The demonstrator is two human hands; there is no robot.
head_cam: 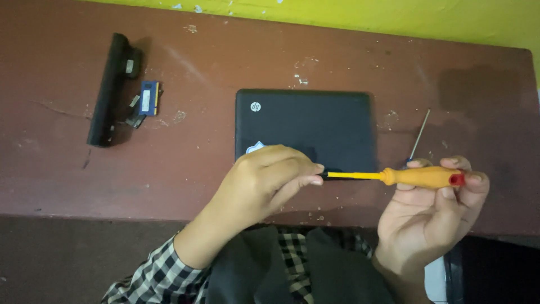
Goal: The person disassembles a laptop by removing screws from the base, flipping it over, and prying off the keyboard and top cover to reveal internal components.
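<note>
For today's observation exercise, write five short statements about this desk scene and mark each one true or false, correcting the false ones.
1. The right hand holds the orange handle of a screwdriver. True.
2. The left hand rests flat on the table. False: it is raised, with its fingertips at the tip end of the screwdriver's yellow shaft.
3. The black laptop lies closed. True.
4. The long black battery lies on top of the laptop. False: it lies on the table, apart from the laptop, at the left.
5. A thin second screwdriver lies right of the laptop. True.
</note>
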